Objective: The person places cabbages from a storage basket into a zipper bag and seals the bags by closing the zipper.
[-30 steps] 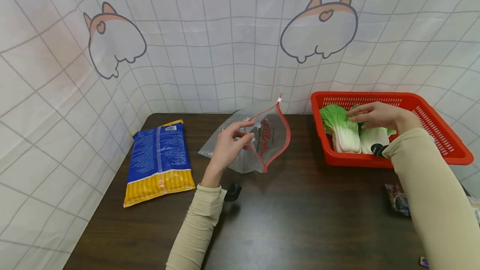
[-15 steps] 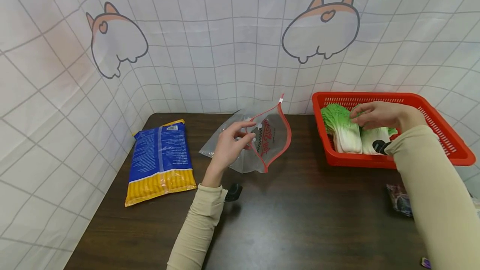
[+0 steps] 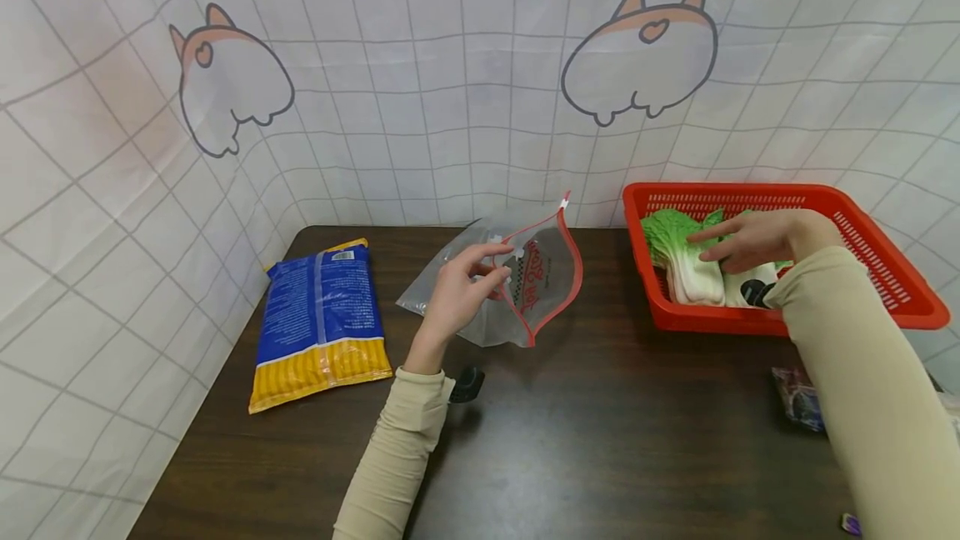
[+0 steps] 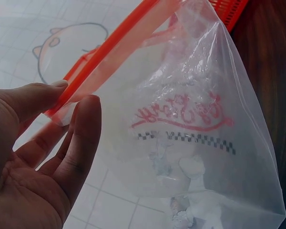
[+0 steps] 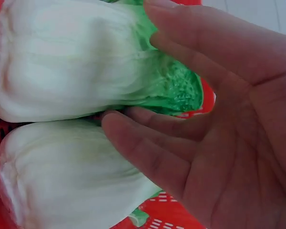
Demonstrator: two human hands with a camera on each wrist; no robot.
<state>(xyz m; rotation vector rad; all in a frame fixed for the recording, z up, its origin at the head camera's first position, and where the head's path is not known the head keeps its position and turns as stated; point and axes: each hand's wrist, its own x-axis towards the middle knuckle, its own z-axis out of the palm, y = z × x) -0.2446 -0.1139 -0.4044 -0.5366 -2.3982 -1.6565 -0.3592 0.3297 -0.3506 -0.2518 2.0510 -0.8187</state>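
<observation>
My left hand (image 3: pixel 461 286) pinches the red zip edge of a clear zip bag (image 4: pixel 190 157) between thumb and fingers. The bag's mouth gapes toward the right, and red lettering with a checkered strip shows on its side. Two Chinese cabbages lie side by side in a red basket (image 3: pixel 900 273). My right hand (image 3: pixel 776 238) is over them with its fingers spread. Its fingertips reach between the left cabbage (image 5: pixel 66 62) and the right cabbage (image 5: pixel 71 176), with the thumb near the left one's leaves. Whether the fingers touch either cabbage is hard to tell.
On the left of the dark table (image 3: pixel 600 440) lies a blue and yellow packet (image 3: pixel 322 323). A small dark packet (image 3: pixel 798 398) sits by my right forearm, with a purple item (image 3: pixel 850 524) at the lower right. A white gridded cloth (image 3: pixel 465 65) hangs behind.
My right hand's fingers have spread apart and lowered slightly at the left cabbage, which shifts a little. My left hand keeps its hold on the bag, almost unmoved.
</observation>
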